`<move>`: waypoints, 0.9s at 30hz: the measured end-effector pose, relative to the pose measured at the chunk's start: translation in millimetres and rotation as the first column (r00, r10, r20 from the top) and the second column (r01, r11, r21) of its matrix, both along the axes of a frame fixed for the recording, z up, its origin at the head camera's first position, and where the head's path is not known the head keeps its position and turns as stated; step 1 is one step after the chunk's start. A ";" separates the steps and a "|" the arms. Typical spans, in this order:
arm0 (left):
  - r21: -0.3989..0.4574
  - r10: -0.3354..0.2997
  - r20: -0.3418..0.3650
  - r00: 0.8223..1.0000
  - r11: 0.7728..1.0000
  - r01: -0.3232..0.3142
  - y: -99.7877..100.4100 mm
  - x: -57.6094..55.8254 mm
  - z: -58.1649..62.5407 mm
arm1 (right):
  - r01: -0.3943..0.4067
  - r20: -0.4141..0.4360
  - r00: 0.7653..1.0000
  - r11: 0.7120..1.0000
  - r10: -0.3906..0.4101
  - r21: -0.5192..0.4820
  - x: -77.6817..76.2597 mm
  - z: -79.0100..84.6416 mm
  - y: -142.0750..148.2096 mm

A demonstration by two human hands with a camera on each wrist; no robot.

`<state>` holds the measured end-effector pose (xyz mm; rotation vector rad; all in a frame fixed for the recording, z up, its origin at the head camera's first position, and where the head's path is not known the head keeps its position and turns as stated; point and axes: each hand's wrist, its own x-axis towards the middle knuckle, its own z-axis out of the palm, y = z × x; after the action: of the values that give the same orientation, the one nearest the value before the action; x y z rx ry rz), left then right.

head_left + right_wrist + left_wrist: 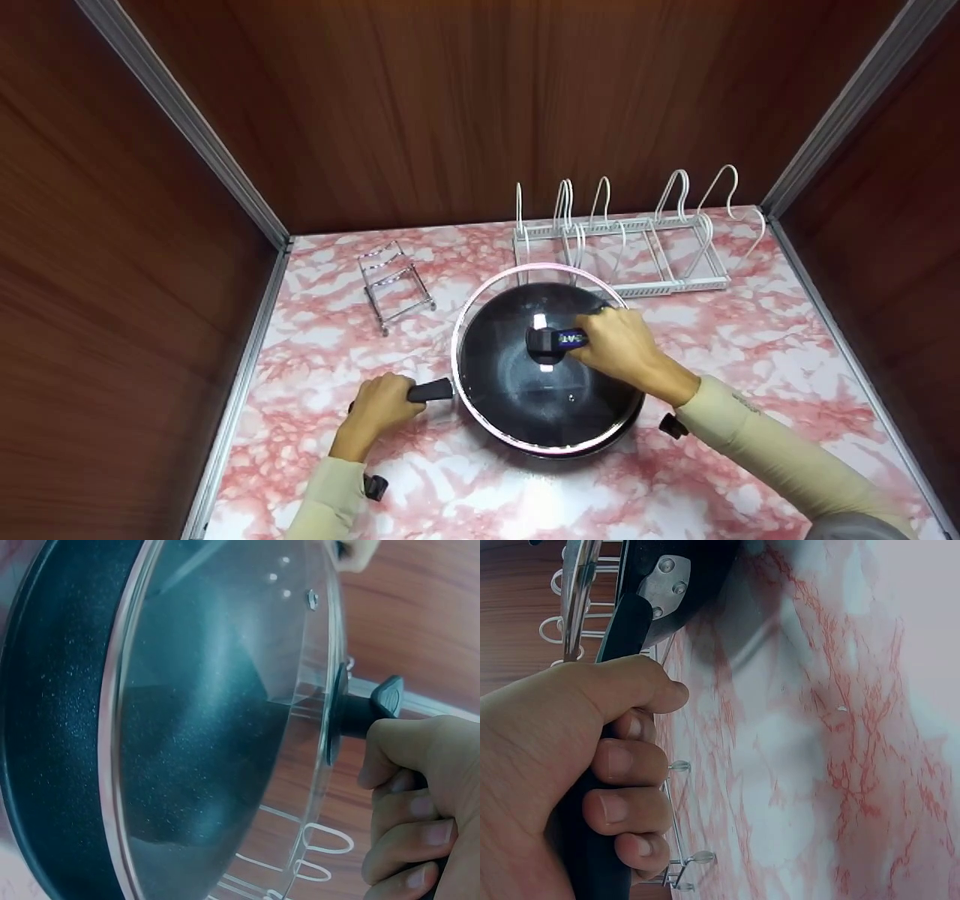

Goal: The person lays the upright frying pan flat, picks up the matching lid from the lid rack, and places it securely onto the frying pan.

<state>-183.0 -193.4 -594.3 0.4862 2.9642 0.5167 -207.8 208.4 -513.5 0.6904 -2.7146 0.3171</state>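
Observation:
A dark speckled frying pan [52, 712] stands over the marbled tabletop, its black handle [431, 391] pointing left. My left hand [382, 405] grips that handle, fingers wrapped round it and thumb across in the left wrist view. Over the pan is a clear glass lid [517, 390] with a shiny rim, set slightly toward the back left so the pan's edge shows at the lower right. On top of the lid is a black knob with a long side grip [547, 341]. My right hand [619, 345] holds this grip with curled fingers.
Behind the pan lies a white rack [697, 285] with several upright wire loops; the lid overlaps its front left part in the head view. A small chrome wire stand [393, 277] is at the back left. Brown wood-look panels [420, 112] enclose the red-and-white tabletop [307, 330].

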 end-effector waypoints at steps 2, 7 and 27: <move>0.004 0.000 -0.004 1.000 1.000 0.000 0.1 0.1 0.1 | 0.002 -0.001 1.000 1.000 -0.002 -0.004 0.1 -0.8 -0.1; 0.008 -0.007 -0.008 1.000 1.000 0.007 0.7 -0.3 0.4 | 0.012 0.004 1.000 1.000 -0.012 0.005 0.1 -3.3 0.2; 0.007 -0.013 -0.010 1.000 1.000 0.014 -0.6 -0.3 -0.6 | 0.016 0.077 0.997 1.000 -0.015 -0.009 -0.9 -13.4 3.3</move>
<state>-183.2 -194.0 -594.9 0.5107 2.9678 0.5246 -208.7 211.7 -526.9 0.6671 -2.7876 0.3598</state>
